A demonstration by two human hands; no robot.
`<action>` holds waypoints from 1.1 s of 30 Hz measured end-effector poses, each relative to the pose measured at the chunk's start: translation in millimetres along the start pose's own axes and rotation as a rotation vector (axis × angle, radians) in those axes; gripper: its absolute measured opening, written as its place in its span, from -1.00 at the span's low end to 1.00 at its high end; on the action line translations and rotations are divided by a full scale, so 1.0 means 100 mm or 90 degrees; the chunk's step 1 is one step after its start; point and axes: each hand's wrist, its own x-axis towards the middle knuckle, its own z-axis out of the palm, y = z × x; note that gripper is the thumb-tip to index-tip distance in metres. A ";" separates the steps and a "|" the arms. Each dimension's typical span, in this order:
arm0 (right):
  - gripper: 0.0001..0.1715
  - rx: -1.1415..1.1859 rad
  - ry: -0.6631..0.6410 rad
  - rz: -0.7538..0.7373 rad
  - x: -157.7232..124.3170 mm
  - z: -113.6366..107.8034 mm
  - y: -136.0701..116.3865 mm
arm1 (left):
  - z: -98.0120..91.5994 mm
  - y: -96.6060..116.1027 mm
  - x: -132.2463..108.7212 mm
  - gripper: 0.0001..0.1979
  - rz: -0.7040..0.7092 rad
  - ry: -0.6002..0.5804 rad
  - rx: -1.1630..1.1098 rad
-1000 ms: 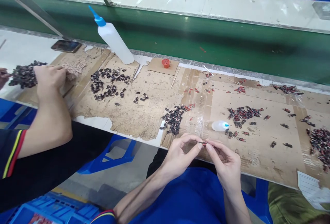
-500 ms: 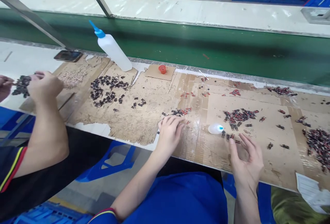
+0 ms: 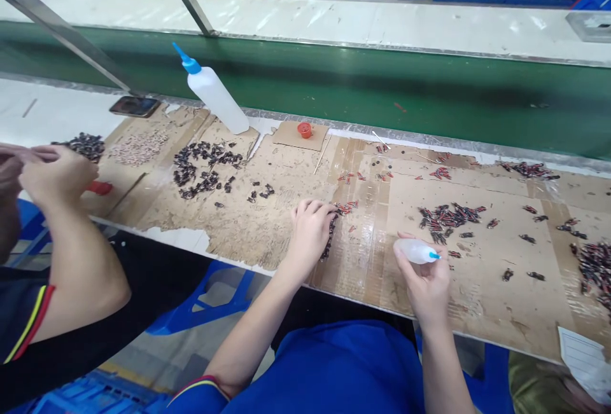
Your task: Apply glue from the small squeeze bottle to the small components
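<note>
My right hand [image 3: 428,283] is closed around a small white squeeze bottle [image 3: 416,251] with a blue tip. The bottle lies tilted across the fingers, its tip pointing right. My left hand [image 3: 311,231] rests palm down on the cardboard, fingers bent and together over a row of small dark parts [image 3: 328,241]. Its fingertips are partly hidden, so what they grip does not show. Just beyond that hand lie small red-and-black parts [image 3: 347,207]. A larger pile of red-and-black parts [image 3: 451,215] sits past the bottle.
Cardboard [image 3: 267,236] covers the bench. A large white bottle [image 3: 218,101] with a blue nozzle, a red cap [image 3: 304,130] and a phone [image 3: 135,106] stand or lie toward the back. Black parts [image 3: 205,166] lie left. A co-worker's hands [image 3: 57,175] are at far left. Behind runs a green belt [image 3: 334,89].
My right hand has moved left and taken hold of the small bottle, which is now lifted and tilted. My left hand has shifted slightly, uncovering a row of dark parts beside it.
</note>
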 end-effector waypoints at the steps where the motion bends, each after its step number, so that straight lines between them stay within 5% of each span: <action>1: -0.57 0.039 0.005 0.028 -0.01 -0.01 0.00 | 0.00 -0.01 0.04 -0.84 0.007 -0.014 0.008; 6: -0.50 0.093 0.056 0.049 -0.03 -0.09 0.05 | 0.04 0.00 0.21 -0.86 0.068 -0.100 0.053; 18: -0.58 0.271 0.040 0.151 -0.08 -0.09 -0.02 | -0.01 0.09 0.14 -0.78 0.180 -0.135 0.109; 24: -0.59 0.288 0.058 0.157 -0.09 -0.11 -0.06 | -0.04 0.12 -0.05 -0.61 0.181 -0.087 0.007; 29: -0.63 0.305 0.082 0.156 -0.10 -0.11 -0.03 | 0.05 0.20 -0.37 -0.83 0.163 -0.075 -0.158; 33: -0.66 0.312 0.113 0.168 -0.11 -0.07 -0.02 | 0.21 0.24 -0.60 -0.87 0.116 -0.013 -0.120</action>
